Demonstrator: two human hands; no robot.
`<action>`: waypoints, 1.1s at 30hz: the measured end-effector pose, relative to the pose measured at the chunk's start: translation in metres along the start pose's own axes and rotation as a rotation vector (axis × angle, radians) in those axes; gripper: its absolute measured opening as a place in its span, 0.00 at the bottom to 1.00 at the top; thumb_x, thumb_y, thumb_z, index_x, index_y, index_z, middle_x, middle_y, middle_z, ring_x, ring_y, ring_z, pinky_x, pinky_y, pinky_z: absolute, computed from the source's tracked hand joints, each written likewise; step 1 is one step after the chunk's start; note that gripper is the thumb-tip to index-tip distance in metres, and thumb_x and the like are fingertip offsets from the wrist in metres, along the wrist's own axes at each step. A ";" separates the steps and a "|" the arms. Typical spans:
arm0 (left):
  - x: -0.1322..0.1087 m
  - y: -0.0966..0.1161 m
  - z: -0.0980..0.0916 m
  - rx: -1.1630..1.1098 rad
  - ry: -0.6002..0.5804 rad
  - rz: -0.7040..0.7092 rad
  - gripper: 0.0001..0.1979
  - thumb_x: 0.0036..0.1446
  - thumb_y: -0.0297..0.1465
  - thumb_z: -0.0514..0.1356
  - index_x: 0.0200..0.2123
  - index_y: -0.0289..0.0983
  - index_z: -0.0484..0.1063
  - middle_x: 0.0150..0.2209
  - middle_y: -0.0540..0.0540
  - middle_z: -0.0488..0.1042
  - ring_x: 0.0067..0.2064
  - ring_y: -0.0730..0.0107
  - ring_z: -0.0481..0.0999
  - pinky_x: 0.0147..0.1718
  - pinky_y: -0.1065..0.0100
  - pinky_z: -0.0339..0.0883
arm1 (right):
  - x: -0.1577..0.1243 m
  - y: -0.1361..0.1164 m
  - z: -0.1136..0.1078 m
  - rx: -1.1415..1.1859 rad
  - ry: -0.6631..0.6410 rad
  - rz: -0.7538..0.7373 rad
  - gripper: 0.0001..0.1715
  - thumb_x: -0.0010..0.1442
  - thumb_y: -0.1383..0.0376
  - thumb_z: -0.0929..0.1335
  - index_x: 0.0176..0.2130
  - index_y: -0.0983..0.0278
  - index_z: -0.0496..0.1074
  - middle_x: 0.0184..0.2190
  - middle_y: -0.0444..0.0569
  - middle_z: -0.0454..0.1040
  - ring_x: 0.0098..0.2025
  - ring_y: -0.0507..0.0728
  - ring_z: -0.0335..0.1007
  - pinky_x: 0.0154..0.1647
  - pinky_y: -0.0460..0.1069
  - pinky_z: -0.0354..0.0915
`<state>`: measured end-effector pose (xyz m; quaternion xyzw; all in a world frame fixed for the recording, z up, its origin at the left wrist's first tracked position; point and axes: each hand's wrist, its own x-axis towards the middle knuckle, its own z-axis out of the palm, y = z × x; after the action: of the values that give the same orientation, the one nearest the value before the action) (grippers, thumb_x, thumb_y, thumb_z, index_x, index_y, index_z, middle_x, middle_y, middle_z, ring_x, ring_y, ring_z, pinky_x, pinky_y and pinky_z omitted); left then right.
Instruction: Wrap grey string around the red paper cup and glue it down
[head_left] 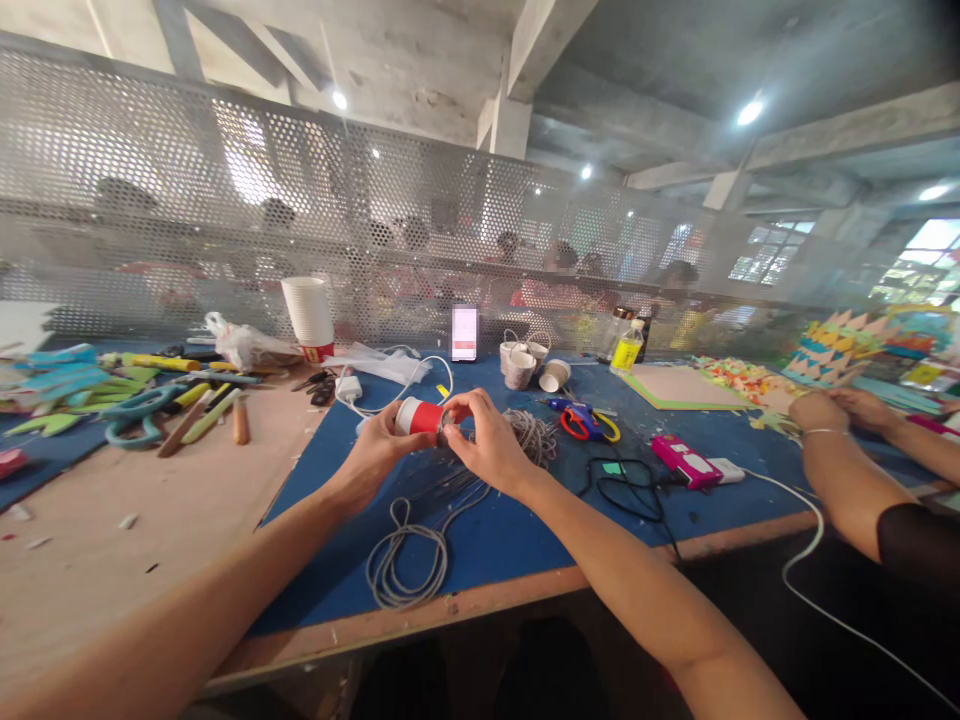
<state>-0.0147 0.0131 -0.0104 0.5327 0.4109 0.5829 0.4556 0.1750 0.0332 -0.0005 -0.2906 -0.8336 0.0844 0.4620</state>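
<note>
Over the blue mat, a red and white paper cup (pixel 421 417) lies sideways between my two hands. My left hand (pixel 379 445) grips its white end, fingers wrapped round it. At the other end, the fingers of my right hand (pixel 484 435) close on grey cord (pixel 444 430) that sits against the cup; their tips partly hide it. Just behind my right hand is a tangled heap of grey cord (pixel 534 437). A loose coil of the same cord (pixel 409 560) rests on the mat below my hands.
Scissors (pixel 589 422), a magenta box (pixel 684 460) and black cable lie to the right. Small cord-covered cups (pixel 519 368), a phone (pixel 464 332) and a stack of paper cups (pixel 308 315) stand behind. Tools (pixel 199 415) lie left. Another person's hands (pixel 821 412) work at far right.
</note>
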 end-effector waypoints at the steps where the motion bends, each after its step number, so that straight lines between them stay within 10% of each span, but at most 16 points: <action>1: 0.000 0.000 0.000 -0.001 0.000 -0.001 0.19 0.41 0.31 0.75 0.37 0.36 0.73 0.31 0.53 0.75 0.30 0.72 0.72 0.31 0.69 0.64 | 0.000 0.001 0.000 0.006 0.000 -0.001 0.12 0.64 0.68 0.65 0.48 0.61 0.65 0.45 0.50 0.69 0.45 0.55 0.72 0.53 0.53 0.70; 33: 0.001 0.001 0.000 0.011 0.020 -0.028 0.19 0.41 0.34 0.76 0.34 0.36 0.73 0.28 0.51 0.76 0.29 0.71 0.73 0.32 0.70 0.66 | -0.001 0.000 0.001 0.085 -0.015 -0.025 0.13 0.61 0.71 0.64 0.47 0.62 0.65 0.43 0.50 0.70 0.43 0.56 0.72 0.51 0.53 0.70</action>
<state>-0.0151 0.0140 -0.0096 0.5237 0.4262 0.5792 0.4568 0.1748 0.0332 -0.0019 -0.2595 -0.8363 0.1162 0.4688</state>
